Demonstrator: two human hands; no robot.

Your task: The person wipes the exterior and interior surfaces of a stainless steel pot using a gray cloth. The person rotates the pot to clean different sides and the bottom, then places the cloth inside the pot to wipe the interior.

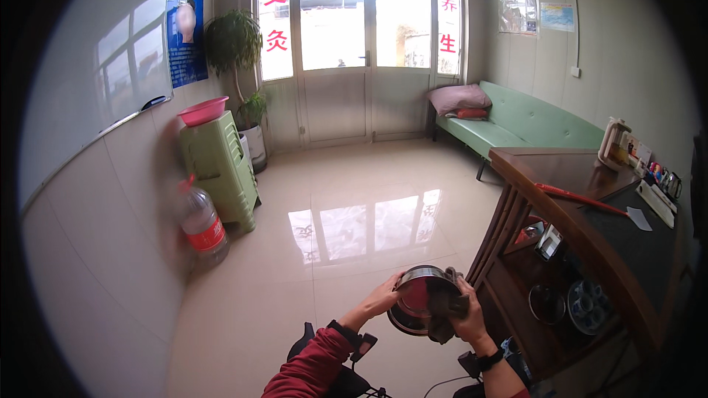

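Before me, above the tiled floor, a round shiny metal vessel [414,301] is held tilted, its polished rim facing up. My left hand [383,294] grips it by the left side. A dark, crumpled cloth [442,320] is bunched in my right hand [470,318] and pressed against the vessel's right side. The cloth covers part of the vessel and hides some of my right fingers. Reddish reflections show on the dark, glossy surface. Both wrists wear black straps with small devices and cables.
A wooden desk [514,156] with shelves stands close on my right, a red-handled fly swatter [581,198] on top. Beyond is a green sofa [531,116]. At left are stacked green plastic stools [218,160], a pink basin [204,113] and a large plastic bottle [203,226].
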